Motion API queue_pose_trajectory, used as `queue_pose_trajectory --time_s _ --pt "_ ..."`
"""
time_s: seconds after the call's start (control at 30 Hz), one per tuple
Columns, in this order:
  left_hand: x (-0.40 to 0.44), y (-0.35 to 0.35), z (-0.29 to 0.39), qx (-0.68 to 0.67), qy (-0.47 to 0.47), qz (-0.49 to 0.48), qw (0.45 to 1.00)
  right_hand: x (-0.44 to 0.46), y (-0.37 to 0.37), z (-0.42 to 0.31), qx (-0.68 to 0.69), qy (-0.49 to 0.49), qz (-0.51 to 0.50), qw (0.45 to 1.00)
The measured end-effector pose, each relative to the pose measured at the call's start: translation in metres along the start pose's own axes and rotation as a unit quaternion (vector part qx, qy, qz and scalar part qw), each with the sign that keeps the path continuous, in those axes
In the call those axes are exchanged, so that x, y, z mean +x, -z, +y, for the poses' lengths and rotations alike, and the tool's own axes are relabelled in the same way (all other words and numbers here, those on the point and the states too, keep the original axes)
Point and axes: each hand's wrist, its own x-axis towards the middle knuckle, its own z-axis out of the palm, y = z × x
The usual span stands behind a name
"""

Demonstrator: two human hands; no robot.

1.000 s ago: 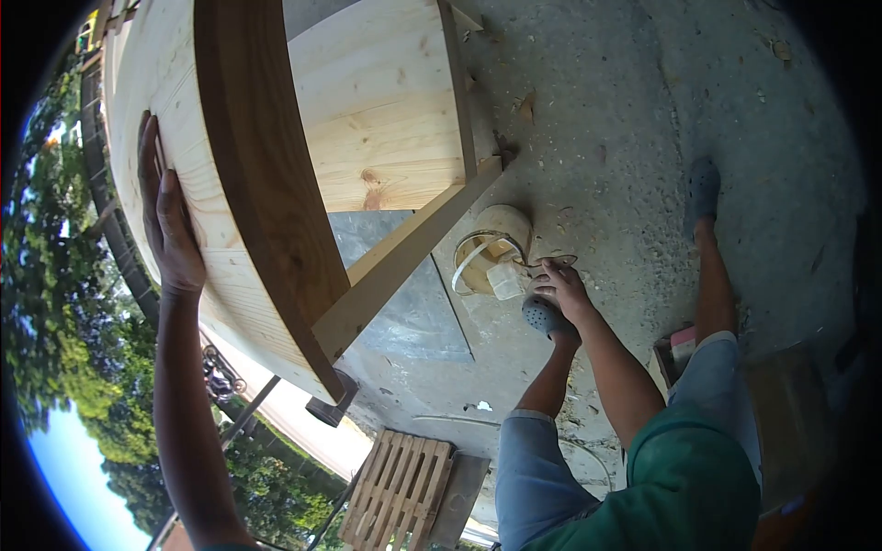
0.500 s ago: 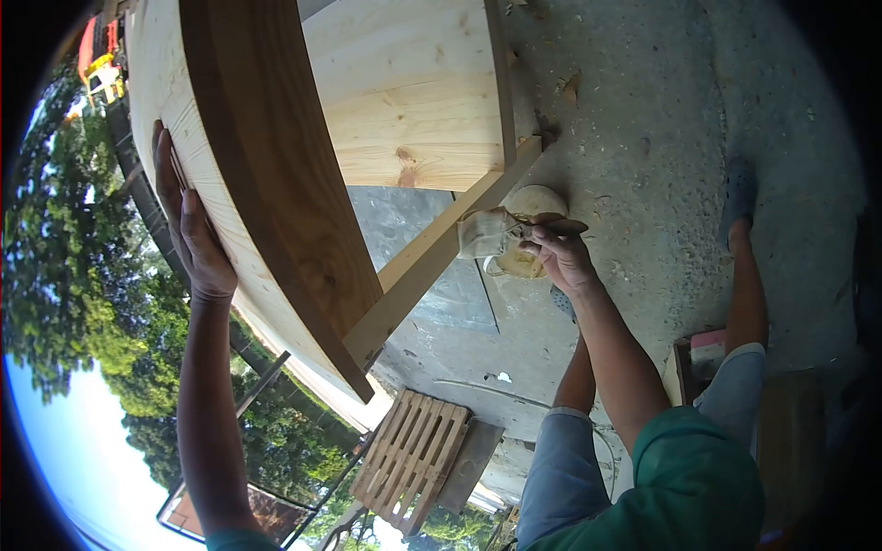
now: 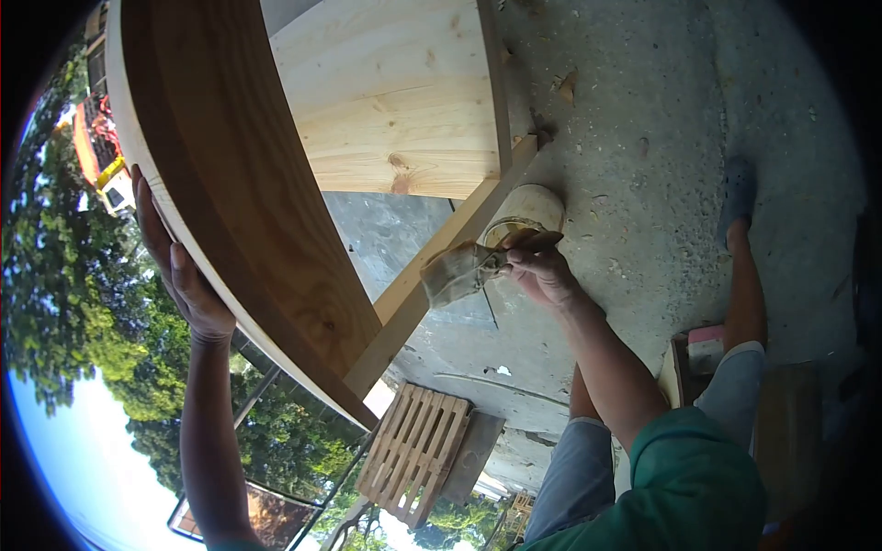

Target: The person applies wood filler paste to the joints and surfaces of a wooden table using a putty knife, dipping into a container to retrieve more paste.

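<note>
R hand [image 3: 544, 275] pinches brush [image 3: 482, 260] – bristles [image 3: 448, 278] twd corner where strut [image 3: 393, 334] meets curved board [image 3: 243, 184] – L hand [image 3: 188, 285] flat along its outer edge.

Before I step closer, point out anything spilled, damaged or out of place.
The floor looks untidy: a brown scrap lies on it, and a white patch stands out against the grey near the pallet; whether that is a spill, I cannot tell. The brush in the right hand looks fine.

Slatted pallet [image 3: 415, 450], leafy trees [image 3: 115, 340], brown scrap [image 3: 568, 88] on concrete floor [image 3: 643, 193].
</note>
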Motion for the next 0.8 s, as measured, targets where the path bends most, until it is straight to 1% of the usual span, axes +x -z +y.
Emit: queue_pose_trajectory --time_s 0.13,0.2,0.3,0.33,0.43,0.53,0.6,0.67,0.73,0.8 --pt "-0.021 0.007 -0.012 0.027 -0.008 -0.002 1.0 0.029 0.109 -0.047 -0.079 0.026 0.131 0.988" --pt "-0.029 0.009 -0.017 0.035 -0.013 0.0 0.999 0.042 0.153 -0.064 -0.141 0.045 0.164 0.975" --pt "-0.033 0.008 -0.019 0.035 -0.017 -0.002 0.999 0.049 0.157 -0.083 -0.21 0.064 0.196 0.956" --pt "-0.033 0.009 -0.019 0.036 -0.017 -0.001 0.999 0.05 0.155 -0.085 -0.228 0.077 0.209 0.948" --pt "-0.029 0.012 -0.016 0.035 -0.017 0.004 0.999 0.04 0.136 -0.075 -0.28 0.139 0.306 0.899" --pt "-0.018 0.009 -0.006 0.024 -0.02 0.005 0.999 0.034 0.097 -0.04 -0.312 0.204 0.365 0.853" --pt "-0.007 0.004 0.0 0.014 -0.022 0.004 1.0 0.019 0.049 -0.005 -0.406 0.248 0.286 0.832" --pt "0.001 0.0 0.009 0.003 -0.021 0.003 1.0 -0.007 -0.008 0.018 -0.495 0.255 0.298 0.775" --pt "0.008 -0.006 0.016 -0.031 -0.013 0.006 0.999 -0.042 -0.063 0.015 -0.447 0.203 0.274 0.827" --pt "0.013 -0.006 0.018 -0.039 -0.011 0.001 0.999 -0.063 -0.078 0.0 -0.299 0.147 0.242 0.911"
